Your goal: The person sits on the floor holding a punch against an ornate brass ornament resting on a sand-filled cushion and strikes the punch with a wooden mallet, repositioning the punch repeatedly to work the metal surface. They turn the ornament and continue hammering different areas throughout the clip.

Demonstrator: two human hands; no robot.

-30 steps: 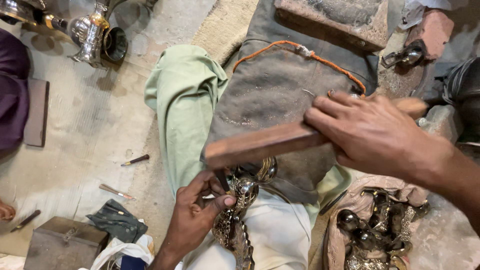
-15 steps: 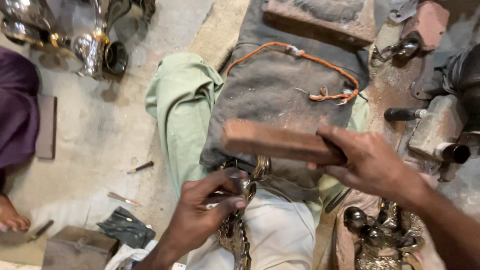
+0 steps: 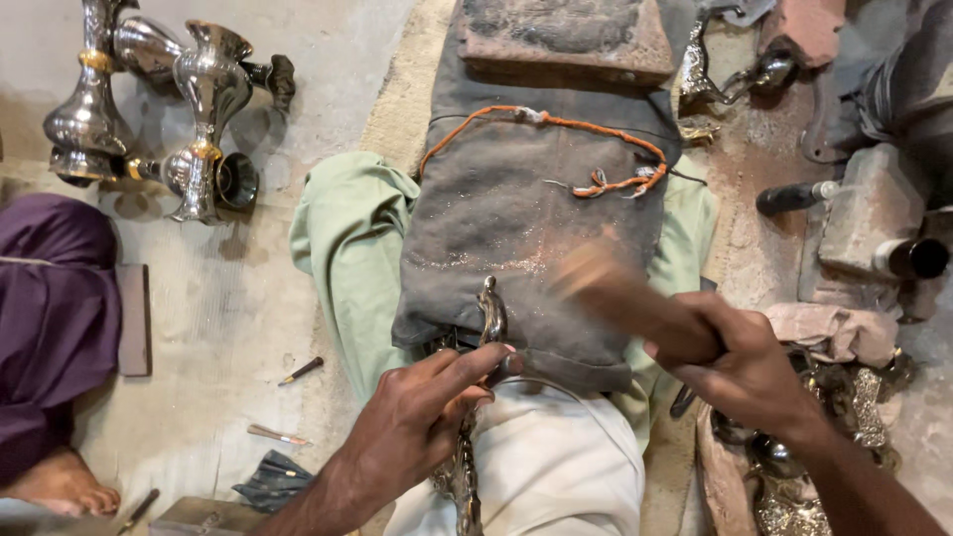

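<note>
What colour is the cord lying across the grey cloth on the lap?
Orange; the cord shows best in the head view, looping across the grey cloth.

Vases sit far left on the floor, pad lies over the lap, metal piece on its near edge, blocks off right.

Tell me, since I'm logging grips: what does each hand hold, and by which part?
The left hand pinches a curved metal piece near its middle. The right hand grips a blurred wooden block by its near end.
</note>
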